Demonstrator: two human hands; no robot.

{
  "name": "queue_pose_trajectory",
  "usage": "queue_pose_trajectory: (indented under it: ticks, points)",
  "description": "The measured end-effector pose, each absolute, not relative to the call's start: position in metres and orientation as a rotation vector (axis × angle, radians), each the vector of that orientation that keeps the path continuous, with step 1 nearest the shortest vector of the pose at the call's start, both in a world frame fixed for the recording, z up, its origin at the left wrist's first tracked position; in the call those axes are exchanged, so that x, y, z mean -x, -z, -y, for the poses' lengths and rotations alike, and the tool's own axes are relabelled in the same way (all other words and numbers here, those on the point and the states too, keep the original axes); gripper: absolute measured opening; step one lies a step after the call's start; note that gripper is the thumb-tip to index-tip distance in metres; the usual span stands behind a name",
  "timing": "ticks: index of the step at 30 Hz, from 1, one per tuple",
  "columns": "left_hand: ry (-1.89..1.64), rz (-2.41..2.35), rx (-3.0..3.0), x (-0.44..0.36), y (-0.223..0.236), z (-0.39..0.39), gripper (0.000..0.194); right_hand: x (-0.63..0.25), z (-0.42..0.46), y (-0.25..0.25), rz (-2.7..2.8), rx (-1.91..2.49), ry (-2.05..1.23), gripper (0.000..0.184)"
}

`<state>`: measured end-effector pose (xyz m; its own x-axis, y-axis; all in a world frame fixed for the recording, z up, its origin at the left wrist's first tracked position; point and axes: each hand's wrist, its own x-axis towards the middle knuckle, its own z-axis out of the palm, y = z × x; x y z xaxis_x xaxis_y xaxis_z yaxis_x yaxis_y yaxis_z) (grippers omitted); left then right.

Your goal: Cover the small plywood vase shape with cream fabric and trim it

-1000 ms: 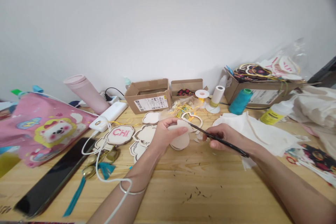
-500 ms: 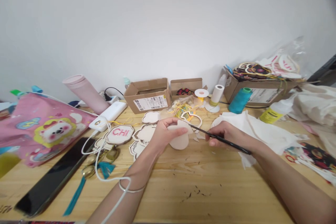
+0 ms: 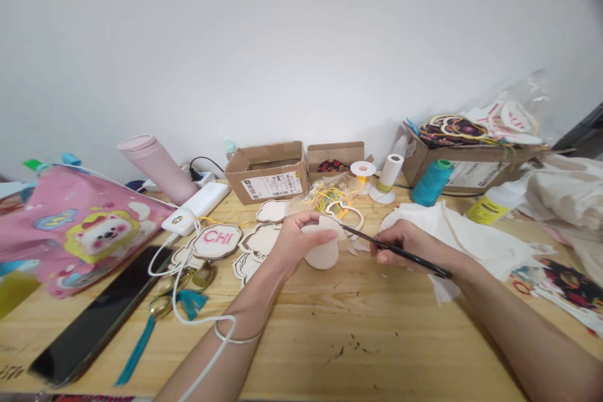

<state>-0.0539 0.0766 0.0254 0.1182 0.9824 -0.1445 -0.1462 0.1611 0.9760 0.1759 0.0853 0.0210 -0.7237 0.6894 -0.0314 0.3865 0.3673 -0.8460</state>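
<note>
My left hand (image 3: 304, 235) pinches a white, cloud-shaped piece (image 3: 322, 255) between thumb and fingers, holding it just above the table. My right hand (image 3: 402, 242) is closed around a slim black tool (image 3: 419, 259) that looks like a paintbrush. The tool's thin tip reaches the upper right edge of the white piece; whether it touches is too small to tell. Behind the hands lie a cloud-shaped ring (image 3: 357, 217) and a tangle of yellow thread (image 3: 332, 195). A white cloth (image 3: 461, 232) is spread beside my right hand.
Cloud-shaped pieces (image 3: 259, 240) and a "CHI" plaque (image 3: 217, 240) lie left of my hands. A white cable (image 3: 174, 301) crosses my left forearm. Further out are a phone (image 3: 98, 320), an open carton (image 3: 268, 179), a teal thread cone (image 3: 432, 183) and a yellow-labelled bottle (image 3: 494, 202).
Both hands keep nearly the same place and the same grips. The whole view has shifted very slightly, while the black tool's tip stays at the white piece's edge.
</note>
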Motion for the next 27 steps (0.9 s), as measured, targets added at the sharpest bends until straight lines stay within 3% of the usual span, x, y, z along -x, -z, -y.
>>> queue_pose_trajectory:
  ticks: [19, 27]
  points:
    - [-0.996, -1.081, -1.081, 0.058, -0.032, -0.075, 0.03, -0.177, -0.084, -0.029, 2.369, 1.022, -1.201, 0.036]
    - [-0.962, -1.098, -1.106, 0.058, -0.033, -0.073, 0.029, -0.175, -0.084, -0.034, 2.485, 1.064, -0.874, 0.036]
